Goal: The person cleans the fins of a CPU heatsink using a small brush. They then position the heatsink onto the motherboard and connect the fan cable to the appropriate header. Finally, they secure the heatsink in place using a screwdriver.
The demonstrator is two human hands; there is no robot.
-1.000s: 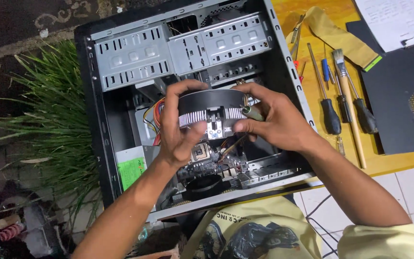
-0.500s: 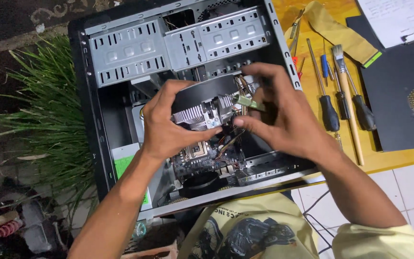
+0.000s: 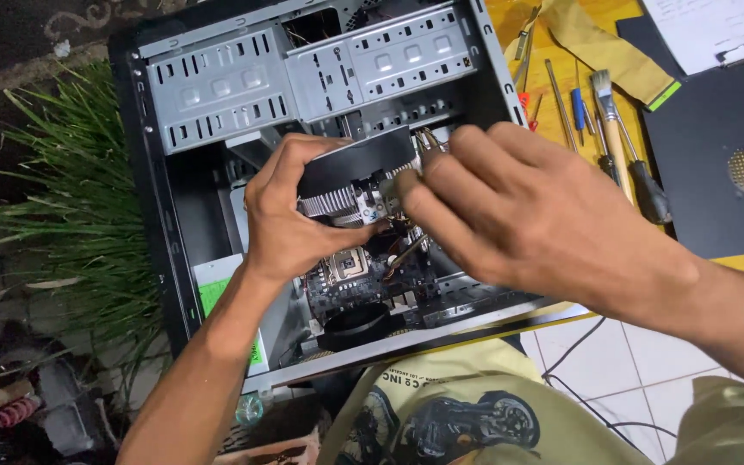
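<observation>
The left hand [image 3: 290,220] grips a CPU cooler [image 3: 350,176], a round black fan on top of a ring of silver aluminium fins, with its fingers curled over the fan's far rim and the thumb under the fins. The right hand [image 3: 510,215] closes on the cooler's near-right side, fingertips pinching at the edge by the fins; whether it also holds the thin wires there I cannot tell. The cooler hangs between the two hands inside the open computer case [image 3: 157,172], above the CPU socket [image 3: 348,263] that lies bare just below the left thumb.

I judge it a stiff, moderately heavy lump for its size, the metal core carrying most of the weight. The fins look thin and sharp-edged, apt to bend or nick a finger, and the fan blades are brittle plastic; the firm black rim and the solid frame corners look like the safe places to hold. Its base may be greasy with paste, though that face is hidden.

The cooler is tilted, the fan face turned up and away from the left hand toward the drive bays [image 3: 303,77], the finned underside facing down toward the socket. Being round, it has no long axis across; its short axis runs slanted through the fan hub.

Beyond the right hand, screwdrivers [image 3: 639,176] and a brush [image 3: 604,95] lie on the yellow bench [image 3: 561,120].
</observation>
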